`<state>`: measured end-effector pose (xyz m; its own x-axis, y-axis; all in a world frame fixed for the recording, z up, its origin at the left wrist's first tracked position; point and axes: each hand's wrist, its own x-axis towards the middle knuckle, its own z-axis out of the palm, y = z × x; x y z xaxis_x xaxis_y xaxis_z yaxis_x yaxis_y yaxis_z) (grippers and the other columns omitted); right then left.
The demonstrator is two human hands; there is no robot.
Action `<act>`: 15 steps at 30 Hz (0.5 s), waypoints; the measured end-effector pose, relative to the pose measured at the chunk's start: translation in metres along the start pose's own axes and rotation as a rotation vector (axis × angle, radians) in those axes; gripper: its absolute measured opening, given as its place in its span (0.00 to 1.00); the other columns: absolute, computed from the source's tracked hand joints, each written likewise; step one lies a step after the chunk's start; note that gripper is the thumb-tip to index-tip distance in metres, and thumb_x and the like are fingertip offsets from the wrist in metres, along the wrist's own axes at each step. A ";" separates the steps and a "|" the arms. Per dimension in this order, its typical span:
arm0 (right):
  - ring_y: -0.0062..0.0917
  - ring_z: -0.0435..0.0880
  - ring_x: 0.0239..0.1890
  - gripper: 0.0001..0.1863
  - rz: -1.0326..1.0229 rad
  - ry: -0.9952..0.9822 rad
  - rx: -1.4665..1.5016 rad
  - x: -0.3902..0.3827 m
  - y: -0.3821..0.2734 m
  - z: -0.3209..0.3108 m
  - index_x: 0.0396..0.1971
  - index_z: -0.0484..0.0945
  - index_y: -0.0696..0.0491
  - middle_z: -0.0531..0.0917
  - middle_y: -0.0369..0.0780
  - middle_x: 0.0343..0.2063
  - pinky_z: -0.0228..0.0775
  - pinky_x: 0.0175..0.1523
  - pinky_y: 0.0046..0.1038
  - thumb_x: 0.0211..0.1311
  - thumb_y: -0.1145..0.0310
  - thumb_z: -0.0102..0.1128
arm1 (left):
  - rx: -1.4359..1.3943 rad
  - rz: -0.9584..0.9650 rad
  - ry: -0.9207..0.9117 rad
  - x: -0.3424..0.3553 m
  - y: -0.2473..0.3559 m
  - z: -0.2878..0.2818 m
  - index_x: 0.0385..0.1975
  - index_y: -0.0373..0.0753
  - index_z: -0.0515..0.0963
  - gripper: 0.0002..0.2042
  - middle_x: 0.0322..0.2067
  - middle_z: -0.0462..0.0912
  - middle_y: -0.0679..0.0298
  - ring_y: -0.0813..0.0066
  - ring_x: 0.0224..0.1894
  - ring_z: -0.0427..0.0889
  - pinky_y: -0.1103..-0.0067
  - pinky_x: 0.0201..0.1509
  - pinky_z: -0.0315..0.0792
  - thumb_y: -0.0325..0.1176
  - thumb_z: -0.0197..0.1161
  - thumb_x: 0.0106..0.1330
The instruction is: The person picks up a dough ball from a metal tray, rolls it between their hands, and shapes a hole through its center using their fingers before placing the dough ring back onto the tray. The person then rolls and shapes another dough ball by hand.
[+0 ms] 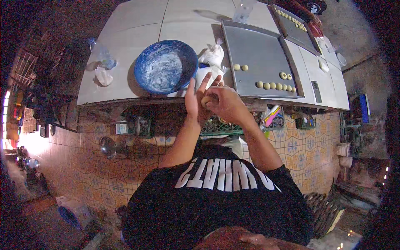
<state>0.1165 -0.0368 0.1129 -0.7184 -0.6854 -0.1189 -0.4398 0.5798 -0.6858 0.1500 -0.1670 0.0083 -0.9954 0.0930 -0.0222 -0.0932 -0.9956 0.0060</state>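
My left hand (194, 100) is held palm up at the table's front edge, its fingers stretched out and apart. Against that palm my right hand (227, 101) curls its fingers round a small pale piece of dough (206, 101), partly hidden by the fingers. Just left of the hands stands a blue bowl (141, 68) with white flour coating its inside. Behind my fingertips lie knotted plastic bags of white powder (213, 55). To the right, a grey metal tray (258, 48) carries several small round dough pieces (273, 86) near its front edge.
A second tray (310, 39) with dough pieces lies at the far right, with another person's hand (315, 20) beside it. A clear plastic bottle (102, 56) and a small bag (103, 76) sit at the table's left. Crates (216, 127) stand below the tabletop.
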 end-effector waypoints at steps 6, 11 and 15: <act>0.51 0.88 0.43 0.22 -0.042 0.177 0.050 -0.005 -0.008 -0.004 0.51 0.84 0.57 0.87 0.55 0.40 0.78 0.49 0.45 0.57 0.66 0.73 | -0.145 -0.019 -0.078 0.003 -0.001 0.000 0.79 0.44 0.55 0.38 0.73 0.67 0.48 0.45 0.71 0.71 0.48 0.75 0.66 0.65 0.38 0.80; 0.48 0.84 0.52 0.19 -0.274 0.229 -0.153 -0.013 -0.004 0.003 0.50 0.83 0.53 0.88 0.47 0.43 0.69 0.62 0.47 0.58 0.67 0.73 | -0.130 -0.024 -0.054 -0.003 -0.004 0.011 0.77 0.45 0.59 0.36 0.70 0.72 0.48 0.46 0.68 0.74 0.48 0.73 0.68 0.65 0.40 0.80; 0.43 0.80 0.58 0.17 -0.291 0.319 -0.219 -0.024 -0.002 -0.001 0.48 0.85 0.50 0.85 0.41 0.50 0.65 0.65 0.48 0.57 0.67 0.74 | -0.068 0.013 0.025 -0.003 -0.001 0.016 0.70 0.45 0.65 0.32 0.67 0.75 0.50 0.52 0.60 0.81 0.54 0.62 0.80 0.64 0.43 0.80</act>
<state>0.1346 -0.0212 0.1177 -0.6631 -0.6836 0.3048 -0.7255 0.4868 -0.4864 0.1524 -0.1659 0.0245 -0.9956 0.0803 -0.0478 -0.0773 -0.9951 -0.0613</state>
